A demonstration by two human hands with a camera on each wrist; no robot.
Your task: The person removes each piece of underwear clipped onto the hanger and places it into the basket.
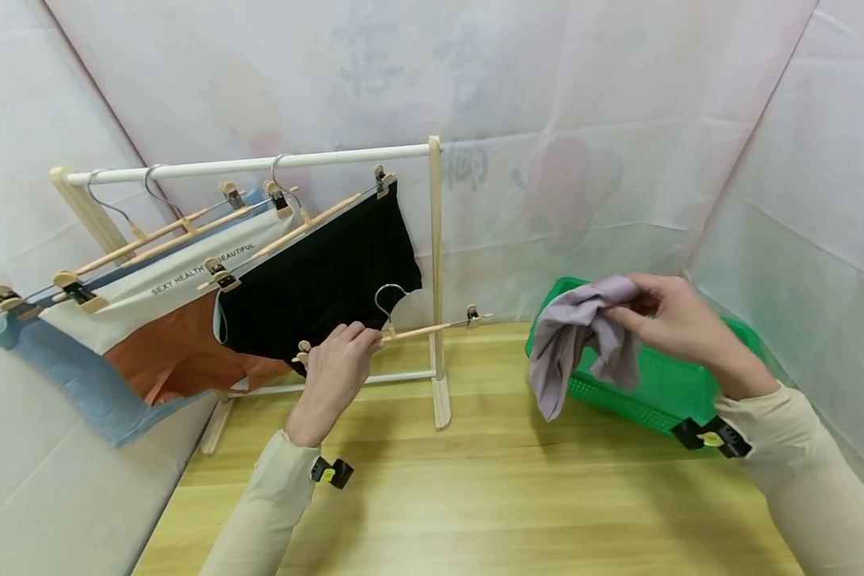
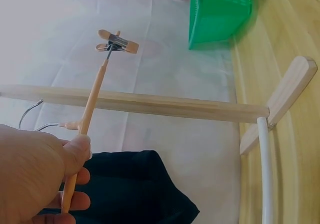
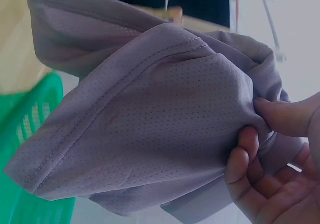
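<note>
My left hand [image 1: 342, 364] grips the wooden bar of a clip hanger [image 1: 421, 330] in front of the rack. The hanger's metal hook points up, and its right clip [image 2: 117, 42] holds nothing; the left clip sits beside my knuckles. My right hand [image 1: 680, 320] pinches a crumpled mauve garment [image 1: 583, 332] between thumb and fingers, over the green basket. In the right wrist view the cloth [image 3: 165, 103] shows tiny perforations and a stitched hem, with its folds drooping away from the fingers.
A wood-and-white drying rack [image 1: 437, 240] stands at the left. On it hang black cloth [image 1: 331, 272], a white-and-rust garment [image 1: 187, 320] and a blue one [image 1: 79, 384], all on clip hangers. The green basket [image 1: 641, 408] rests on the wooden table [image 1: 475, 504] at the right, near pale curtains.
</note>
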